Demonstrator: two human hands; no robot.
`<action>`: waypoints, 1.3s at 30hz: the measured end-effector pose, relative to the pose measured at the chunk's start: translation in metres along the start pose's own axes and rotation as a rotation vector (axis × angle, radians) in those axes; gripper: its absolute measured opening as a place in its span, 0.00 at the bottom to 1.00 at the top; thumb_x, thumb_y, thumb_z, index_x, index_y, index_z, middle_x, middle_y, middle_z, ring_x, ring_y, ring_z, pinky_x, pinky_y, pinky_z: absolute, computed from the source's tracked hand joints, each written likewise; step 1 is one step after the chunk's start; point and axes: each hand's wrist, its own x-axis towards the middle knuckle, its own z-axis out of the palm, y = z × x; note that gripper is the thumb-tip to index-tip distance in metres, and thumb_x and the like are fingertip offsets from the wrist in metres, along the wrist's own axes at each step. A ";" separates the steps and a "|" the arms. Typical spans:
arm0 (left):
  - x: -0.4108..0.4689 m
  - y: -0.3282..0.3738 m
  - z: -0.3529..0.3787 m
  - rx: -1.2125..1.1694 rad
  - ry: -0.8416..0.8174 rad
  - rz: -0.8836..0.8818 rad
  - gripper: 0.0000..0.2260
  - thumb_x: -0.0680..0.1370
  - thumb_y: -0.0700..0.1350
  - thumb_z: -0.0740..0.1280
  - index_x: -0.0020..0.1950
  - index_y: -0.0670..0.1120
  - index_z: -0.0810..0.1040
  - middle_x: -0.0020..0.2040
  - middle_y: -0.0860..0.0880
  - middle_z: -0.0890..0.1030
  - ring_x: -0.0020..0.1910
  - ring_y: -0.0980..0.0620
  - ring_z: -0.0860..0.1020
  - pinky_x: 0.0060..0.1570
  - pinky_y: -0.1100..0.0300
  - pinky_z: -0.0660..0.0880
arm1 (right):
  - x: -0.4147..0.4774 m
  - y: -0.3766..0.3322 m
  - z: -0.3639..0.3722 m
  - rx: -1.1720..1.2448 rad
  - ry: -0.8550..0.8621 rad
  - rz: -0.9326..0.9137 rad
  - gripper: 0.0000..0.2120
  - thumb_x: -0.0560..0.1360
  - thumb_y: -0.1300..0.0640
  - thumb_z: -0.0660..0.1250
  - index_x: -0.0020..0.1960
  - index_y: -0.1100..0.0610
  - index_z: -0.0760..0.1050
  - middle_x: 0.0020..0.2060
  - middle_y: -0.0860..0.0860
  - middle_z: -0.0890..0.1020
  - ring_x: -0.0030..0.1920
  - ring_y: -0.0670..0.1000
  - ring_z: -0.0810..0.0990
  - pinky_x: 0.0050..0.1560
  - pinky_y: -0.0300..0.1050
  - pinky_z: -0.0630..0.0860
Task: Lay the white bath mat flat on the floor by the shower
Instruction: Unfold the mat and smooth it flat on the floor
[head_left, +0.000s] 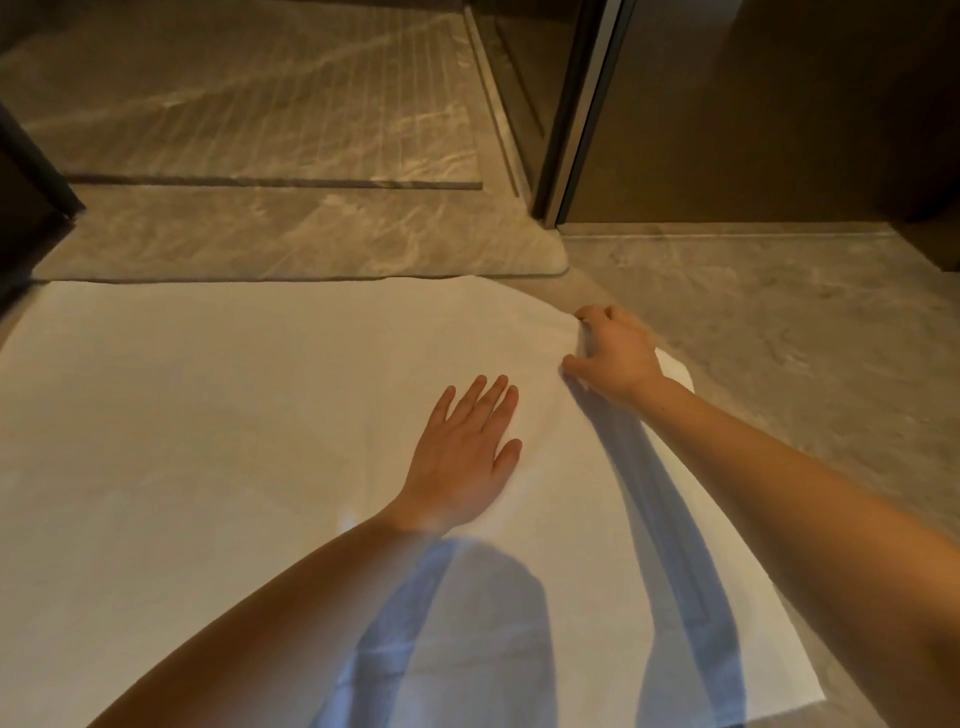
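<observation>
The white bath mat (234, 441) lies spread over the stone floor, filling most of the lower view, its far edge along the raised shower threshold (291, 244). My left hand (462, 457) rests flat on the mat, palm down, fingers apart. My right hand (613, 353) pinches the mat's far right edge, where the cloth is bunched and a corner folds out beneath the wrist. Shadows of both arms fall across the mat's near part.
The grooved shower floor (249, 98) lies beyond the threshold. A glass door with a metal frame (576, 124) stands at the upper right, with a dark wall (753, 114) beside it. Grey marble floor (779, 322) runs to the right. A dark panel (26, 208) sits at the left.
</observation>
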 end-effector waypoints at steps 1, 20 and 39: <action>0.000 -0.001 0.000 0.001 0.007 0.001 0.27 0.81 0.57 0.45 0.80 0.49 0.51 0.80 0.52 0.51 0.78 0.52 0.46 0.75 0.50 0.42 | -0.002 -0.002 0.001 0.017 0.051 -0.032 0.22 0.71 0.54 0.69 0.64 0.56 0.72 0.57 0.57 0.74 0.60 0.60 0.72 0.59 0.56 0.70; 0.000 0.000 0.002 0.012 -0.005 -0.009 0.27 0.81 0.57 0.44 0.80 0.49 0.50 0.80 0.52 0.51 0.78 0.52 0.46 0.76 0.50 0.43 | -0.035 0.005 0.008 0.409 0.185 0.241 0.20 0.78 0.56 0.64 0.67 0.61 0.72 0.63 0.60 0.76 0.58 0.60 0.77 0.57 0.49 0.72; 0.000 0.001 -0.002 0.001 -0.021 -0.017 0.27 0.82 0.56 0.47 0.80 0.49 0.50 0.80 0.52 0.51 0.78 0.53 0.46 0.75 0.51 0.42 | -0.031 -0.041 0.023 0.333 0.329 -0.032 0.22 0.82 0.57 0.58 0.75 0.57 0.64 0.74 0.55 0.67 0.75 0.55 0.61 0.76 0.50 0.56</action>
